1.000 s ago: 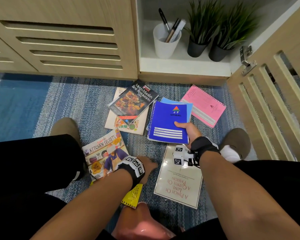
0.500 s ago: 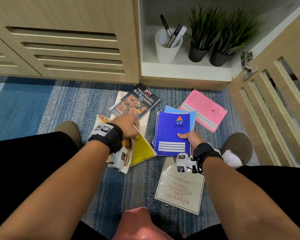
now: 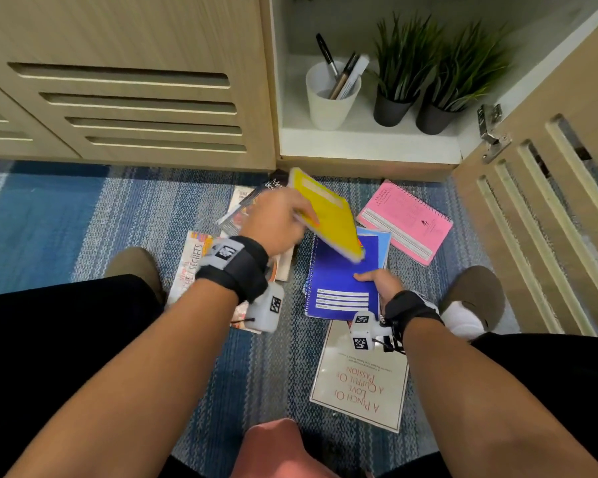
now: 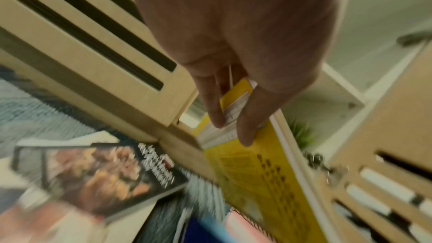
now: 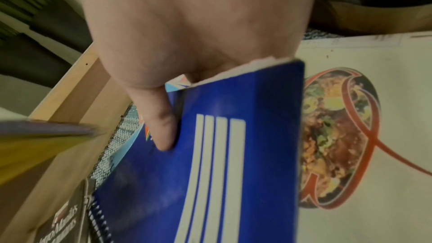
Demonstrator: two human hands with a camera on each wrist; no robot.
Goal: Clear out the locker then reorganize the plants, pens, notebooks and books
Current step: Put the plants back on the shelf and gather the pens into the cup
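My left hand (image 3: 280, 222) (image 4: 231, 117) pinches a yellow notebook (image 3: 328, 215) (image 4: 257, 173) by its edge and holds it tilted in the air above the blue spiral notebook (image 3: 339, 274) (image 5: 210, 173). My right hand (image 3: 377, 281) (image 5: 163, 132) grips the blue notebook's near right corner, thumb on the cover; a lighter blue notebook (image 3: 382, 241) lies under it. A pink spiral notebook (image 3: 408, 222) lies on the rug to the right. Inside the open locker stand a white cup with pens (image 3: 330, 98) and two potted plants (image 3: 399, 81) (image 3: 460, 84).
Cookbooks lie on the blue striped rug (image 3: 118, 215): one with a dark cover (image 4: 112, 173), "Kitchen Secrets" (image 3: 190, 263) under my left wrist, a white one (image 3: 363, 377) under my right wrist. The slatted locker door (image 3: 549, 208) hangs open at the right. My shoes (image 3: 473, 294) flank the pile.
My left hand has lifted the yellow notebook from beside the Kitchen Secrets book and swung it up and right, over the blue notebook. My right hand keeps its hold on the blue notebook.
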